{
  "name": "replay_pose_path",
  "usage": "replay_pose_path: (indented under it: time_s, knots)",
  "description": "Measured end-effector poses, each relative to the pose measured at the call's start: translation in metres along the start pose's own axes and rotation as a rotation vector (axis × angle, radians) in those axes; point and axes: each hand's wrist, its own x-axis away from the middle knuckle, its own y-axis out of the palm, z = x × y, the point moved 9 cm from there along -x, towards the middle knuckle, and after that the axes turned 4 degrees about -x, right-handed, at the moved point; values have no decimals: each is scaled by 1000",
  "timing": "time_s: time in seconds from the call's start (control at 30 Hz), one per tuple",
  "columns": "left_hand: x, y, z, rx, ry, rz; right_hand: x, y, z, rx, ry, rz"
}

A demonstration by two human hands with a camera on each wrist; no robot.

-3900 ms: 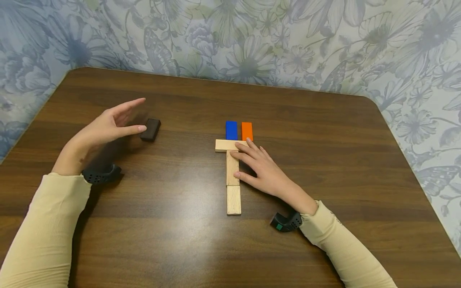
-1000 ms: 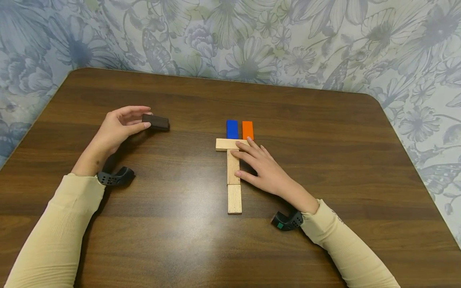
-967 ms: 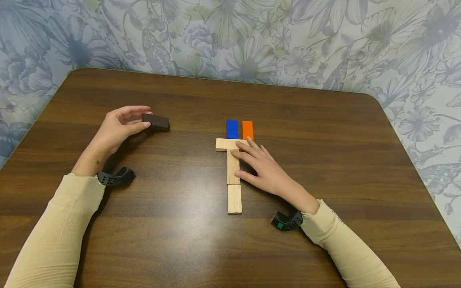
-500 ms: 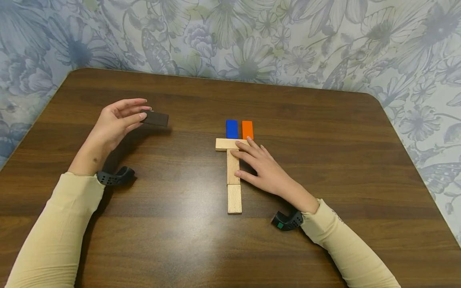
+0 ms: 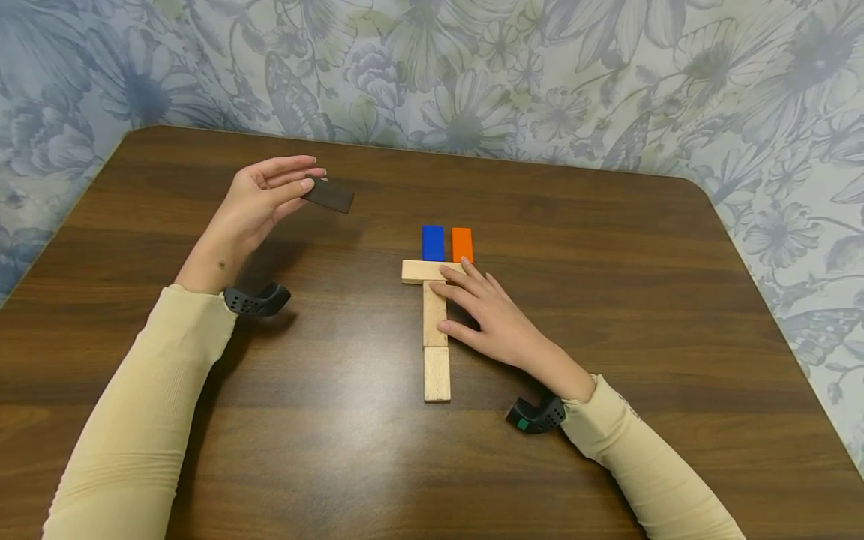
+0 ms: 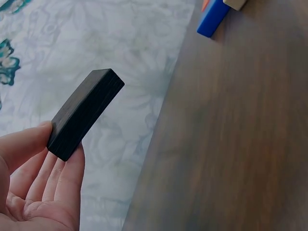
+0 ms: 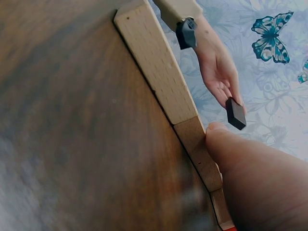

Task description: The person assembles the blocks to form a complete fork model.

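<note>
My left hand [image 5: 253, 199] pinches one end of a black wooden block [image 5: 331, 195] between thumb and fingers, holding it up off the table. The left wrist view shows the far end of this block [image 6: 89, 110] sticking out past the fingers. My right hand [image 5: 496, 322] rests on pale wooden blocks with its fingers spread. Its fingertips touch a crosswise block [image 5: 420, 271] and a lengthwise block [image 5: 434, 304]. Another pale block [image 5: 436, 375] continues the line toward me. Beyond the crosswise block lie a blue block [image 5: 433, 243] and an orange block [image 5: 462, 244], side by side with a gap.
The brown wooden table [image 5: 607, 270] has rounded far corners. Behind it rises a wall with floral wallpaper [image 5: 466, 90]. A dark band sits on each wrist, the left band [image 5: 256, 300] and the right band [image 5: 536, 415].
The left hand was open beside the black block, then took hold of it and lifted it. Hand and block have since moved right and toward the wall. My right hand stays put.
</note>
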Motion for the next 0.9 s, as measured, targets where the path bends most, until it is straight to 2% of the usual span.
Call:
replay_pose_path:
  time_s: [0.43, 0.53, 0.73, 0.9]
  knots:
    - [-33, 47, -19, -195, -96, -80, 5, 0, 0, -1, -12, 3]
    - [-38, 56, -24, -224, -103, -108, 5, 1, 1, 0, -16, 3]
    - [-42, 69, -35, -363, -112, -177, 7, 1, 1, 5, -22, 1]
    - [-45, 75, -47, -439, -159, -222, 9, 1, 1, 6, -24, 0]
